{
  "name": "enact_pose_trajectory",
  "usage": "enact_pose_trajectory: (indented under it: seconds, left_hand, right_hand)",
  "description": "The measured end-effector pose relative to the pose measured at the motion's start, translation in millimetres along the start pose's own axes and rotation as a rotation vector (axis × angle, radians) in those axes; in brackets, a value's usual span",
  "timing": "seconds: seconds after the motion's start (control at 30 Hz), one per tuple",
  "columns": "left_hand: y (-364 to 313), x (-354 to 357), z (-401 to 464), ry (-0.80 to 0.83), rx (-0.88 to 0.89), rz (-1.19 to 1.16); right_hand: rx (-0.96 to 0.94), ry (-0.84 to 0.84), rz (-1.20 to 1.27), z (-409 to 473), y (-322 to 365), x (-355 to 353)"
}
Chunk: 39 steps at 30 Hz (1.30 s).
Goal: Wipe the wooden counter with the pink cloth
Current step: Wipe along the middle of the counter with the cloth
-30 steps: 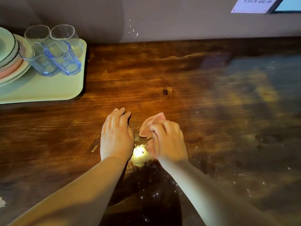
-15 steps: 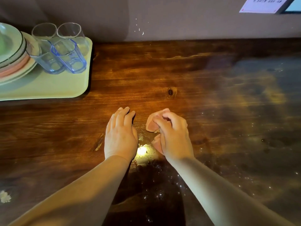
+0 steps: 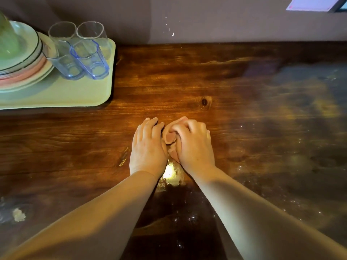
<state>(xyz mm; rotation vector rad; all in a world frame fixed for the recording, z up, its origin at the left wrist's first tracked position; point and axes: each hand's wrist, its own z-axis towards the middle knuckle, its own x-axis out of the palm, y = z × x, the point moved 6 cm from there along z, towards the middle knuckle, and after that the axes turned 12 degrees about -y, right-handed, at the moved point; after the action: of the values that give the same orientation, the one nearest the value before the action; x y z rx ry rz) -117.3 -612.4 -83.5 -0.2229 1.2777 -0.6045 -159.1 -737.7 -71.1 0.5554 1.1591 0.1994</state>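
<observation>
Just in front of the dark knot in the wooden counter, toward me, I see the pink cloth bunched small under my right hand. That hand's fingers are curled over the wad and hold it against the wood; only a fold shows at its inner edge. My left hand lies flat just beside it on the side away from the knot's right, fingers straight and together, gripping nothing, its inner edge touching or nearly touching the cloth. The cloth's visible part runs roughly toward and away from me, between the two hands. Pale specks lie scattered to the right of the knot and nearer me, so I judge the next stroke goes rightward, led by the right hand, which already has the cloth.
</observation>
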Motion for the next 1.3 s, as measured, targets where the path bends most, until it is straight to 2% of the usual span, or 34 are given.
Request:
enact_pose_trajectory:
  seconds: [0.13,0.2,0.3,0.4,0.5,0.67,0.8,0.93,1.07,1.13,1.3]
  left_hand:
    - [3.6,-10.8,4.5,0.085,-0.093,-0.228]
    - [11.2,-29.4,-3.4,0.084,-0.127,-0.294]
    - [27.0,-58.0,-41.7,-0.002,-0.083,-0.171]
    - [33.9,-63.0,-77.2,0.002,-0.049,-0.082]
    - [35.2,-58.8,-78.9,0.004,-0.084,-0.078]
    - [32.9,-57.8,-78.7,0.006,-0.097,-0.066]
    - [33.0,-56.1,-78.4,-0.003,-0.067,-0.033]
    - [34.7,-58.6,-79.9,-0.005,-0.113,-0.114]
    - [37.6,-60.3,-80.8,-0.044,-0.164,-0.178]
    - [38.1,-59.3,-80.6,-0.05,-0.162,-0.176]
    - [38.8,-60.2,-79.4,-0.054,-0.144,-0.214]
  right_hand:
    - [0.067,0.015,-0.009,-17.5,6.6,-2.2]
    - [0.022,0.045,-0.017,-52.8,14.9,-10.8]
    - [-0.03,0.099,0.019,-63.4,15.8,-11.4]
    - [-0.007,0.089,-0.009,-32.6,19.1,-1.8]
    - [0.015,0.082,0.016,-36.8,24.2,0.6]
    - [-0.052,0.066,0.0,-98.3,31.5,-6.7]
    - [-0.091,0.054,0.057,-54.0,44.6,9.7]
    - [-0.049,0.082,0.051,-55.8,49.9,13.4]
    - [-0.164,0.112,0.084,-103.7,52.3,-0.1]
    - [-0.188,0.109,0.086,-89.3,54.2,8.6]
    - [-0.105,0.108,0.089,-50.5,68.0,32.7]
